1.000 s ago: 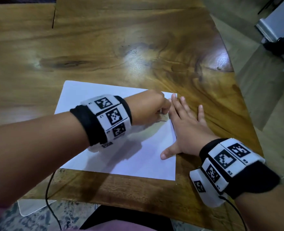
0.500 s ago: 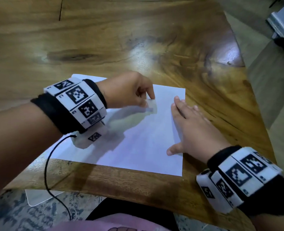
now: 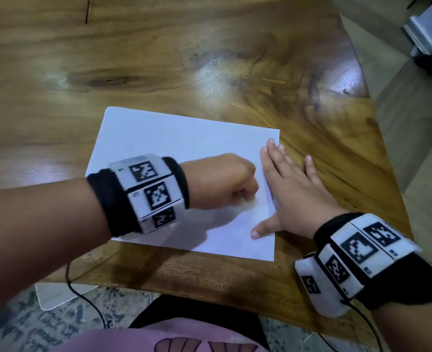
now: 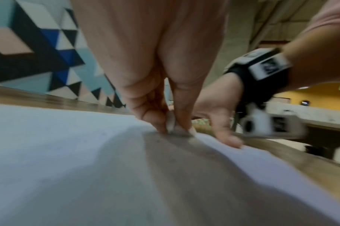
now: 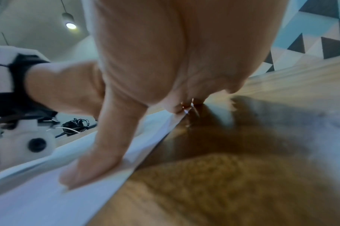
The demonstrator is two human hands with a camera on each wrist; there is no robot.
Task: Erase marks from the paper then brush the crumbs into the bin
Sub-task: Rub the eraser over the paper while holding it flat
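Note:
A white sheet of paper [image 3: 174,141] lies near the front edge of the wooden table [image 3: 210,59]. My left hand [image 3: 225,181] is curled over the sheet's right half and pinches a small white eraser [image 4: 171,122] between thumb and fingers, its end down on the paper [image 4: 59,145]. My right hand [image 3: 293,189] lies flat with straight fingers across the paper's right edge, thumb on the sheet [image 5: 26,203], the other fingers partly on the wood. No marks or crumbs show clearly on the paper.
The table's right edge [image 3: 377,153] drops to a tiled floor. A white flat object [image 3: 57,295] lies on the patterned floor below the front edge, beside a black cable [image 3: 83,298]. No bin is in view.
My left hand with the eraser has slid from the paper's upper middle down and to the right, close to my right hand. The right hand has stayed flat on the paper's edge.

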